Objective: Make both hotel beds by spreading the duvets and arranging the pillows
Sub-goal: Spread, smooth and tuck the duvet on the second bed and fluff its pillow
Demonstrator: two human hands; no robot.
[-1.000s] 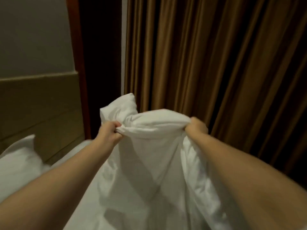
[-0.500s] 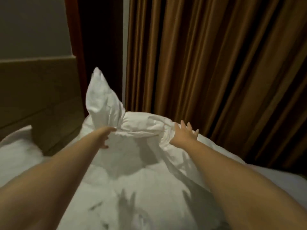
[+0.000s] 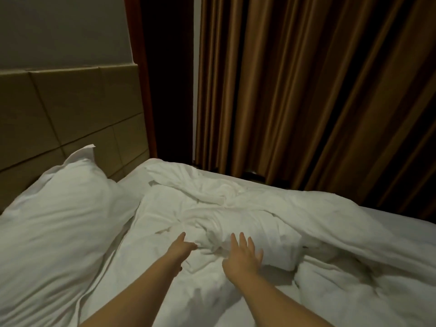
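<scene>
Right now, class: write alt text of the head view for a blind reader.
A left hand and right hand, both open, reach over a crumpled white duvet. A white pillow lies left by the headboard; brown curtains hang behind.

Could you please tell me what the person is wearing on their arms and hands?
The left hand and the right hand are both bare: no gloves, and no rings that can be made out in this dim light. The left forearm and the right forearm are bare too, with no sleeve, watch or bracelet showing down to the picture's bottom edge.
</scene>
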